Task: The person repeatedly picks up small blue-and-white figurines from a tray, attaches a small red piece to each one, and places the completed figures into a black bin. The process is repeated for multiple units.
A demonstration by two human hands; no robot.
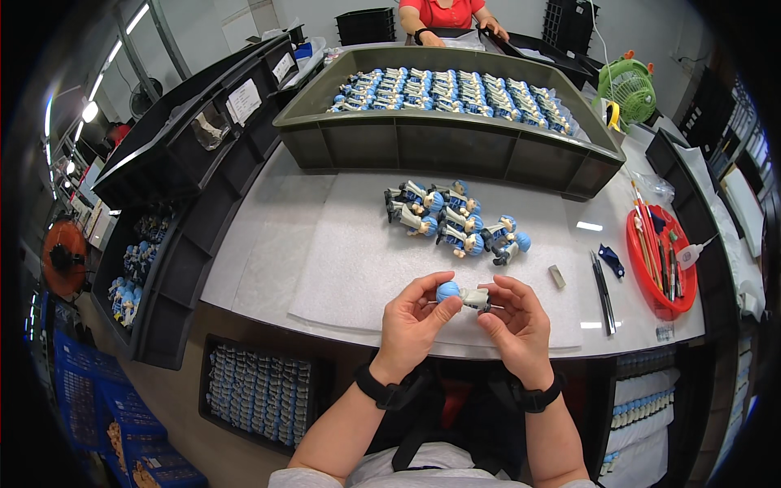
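Note:
Above the front of the table, a small figurine point(470, 298) with blue hair and a pale back lies level between my two hands. My left hand point(415, 321) pinches it at the blue head. At its dark foot end, the fingers and thumb of my right hand point(516, 325) close on it. Just beyond my hands, several like figurines point(455, 220) lie in a loose heap on a white foam sheet point(342, 268). Their faces and undersides are partly hidden. A small grey block point(556, 276) rests to the right of the heap.
A large grey-green bin point(447, 142) filled with rows of figurines stands at the back. A red basket point(690, 299) of brushes and tools sits at right, near black tweezers point(603, 293). Black bins point(183, 268) line the left. Across the table another person point(449, 15) works beside a green fan point(626, 88).

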